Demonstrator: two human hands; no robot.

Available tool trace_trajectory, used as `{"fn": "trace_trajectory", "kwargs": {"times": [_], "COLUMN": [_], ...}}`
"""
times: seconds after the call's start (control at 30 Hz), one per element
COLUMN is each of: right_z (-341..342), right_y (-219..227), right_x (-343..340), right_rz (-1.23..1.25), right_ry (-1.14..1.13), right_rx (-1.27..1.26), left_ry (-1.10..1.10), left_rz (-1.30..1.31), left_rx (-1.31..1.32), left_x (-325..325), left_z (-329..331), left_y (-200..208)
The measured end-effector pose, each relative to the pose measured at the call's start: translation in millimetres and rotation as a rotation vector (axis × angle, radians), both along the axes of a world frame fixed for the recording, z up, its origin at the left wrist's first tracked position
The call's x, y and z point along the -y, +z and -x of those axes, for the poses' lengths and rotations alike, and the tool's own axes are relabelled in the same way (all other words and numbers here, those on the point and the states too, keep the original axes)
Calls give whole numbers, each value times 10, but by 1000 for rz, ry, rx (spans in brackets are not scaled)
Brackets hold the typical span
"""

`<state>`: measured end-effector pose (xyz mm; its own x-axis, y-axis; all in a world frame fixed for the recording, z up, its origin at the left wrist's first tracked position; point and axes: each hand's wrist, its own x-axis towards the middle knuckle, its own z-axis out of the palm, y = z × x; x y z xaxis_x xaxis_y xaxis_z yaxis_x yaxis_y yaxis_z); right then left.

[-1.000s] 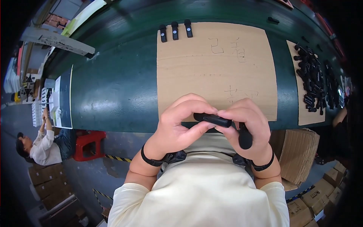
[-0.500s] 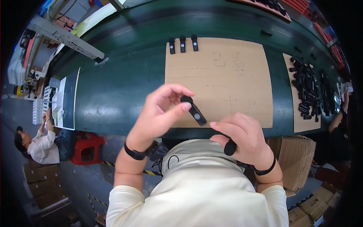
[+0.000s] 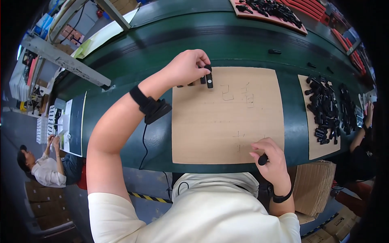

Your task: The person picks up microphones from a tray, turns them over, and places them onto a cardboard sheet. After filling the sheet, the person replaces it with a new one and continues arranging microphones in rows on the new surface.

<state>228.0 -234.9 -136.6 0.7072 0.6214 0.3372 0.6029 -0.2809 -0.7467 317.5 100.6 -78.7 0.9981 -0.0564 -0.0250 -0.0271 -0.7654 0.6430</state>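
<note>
My left hand [image 3: 193,67] reaches to the far left corner of a cardboard sheet [image 3: 227,121]. Its thumb and fingers pinch the dark foam end of a small black clip-on microphone [image 3: 210,81], which has a pale round spot on its body. The microphone lies at the right end of a row of similar black microphones [image 3: 203,80], partly hidden by my hand. Near the sheet's front right corner, my right hand [image 3: 273,160] is curled around a black round-ended piece [image 3: 263,159]; most of that piece is hidden in the palm.
A heap of black microphones [image 3: 322,105] covers another cardboard piece at right. More black parts fill a pink tray [image 3: 279,21] at the back. A few loose pieces [image 3: 274,52] lie on the green table [image 3: 150,65]. A person [image 3: 44,166] sits at far left; another person's arm [image 3: 364,125] shows at right.
My left hand has carried the microphone away from my body to the row at the far left of the sheet. My right hand stays near the front edge, still closed. The view has shifted slightly.
</note>
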Motion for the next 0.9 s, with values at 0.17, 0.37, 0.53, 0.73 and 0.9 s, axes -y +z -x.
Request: {"fn": "trace_trajectory", "kwargs": {"times": [0.17,0.37,0.53,0.73,0.9], "right_z": [-92,-134,-132,-87,18], "right_y": [-68,-82,-84,-52,6], "right_x": [86,150,175,153,17], "right_rz": [-31,-17,-11,-30,-268], "right_ry": [-55,-80,-90,-105,-263], "right_rx": [4,8,-12,-41,-354], "left_ry": [-65,-35,-32,-11,19], "left_rz": [-68,-167,-267,-328,-186], "left_rx": [-46,-26,56,13,176], "left_x": [-21,-51,-100,-191,-305], "left_z": [-319,-498,-550,-493,-346], "left_y": [-157,-321,-432,-469,-383]}}
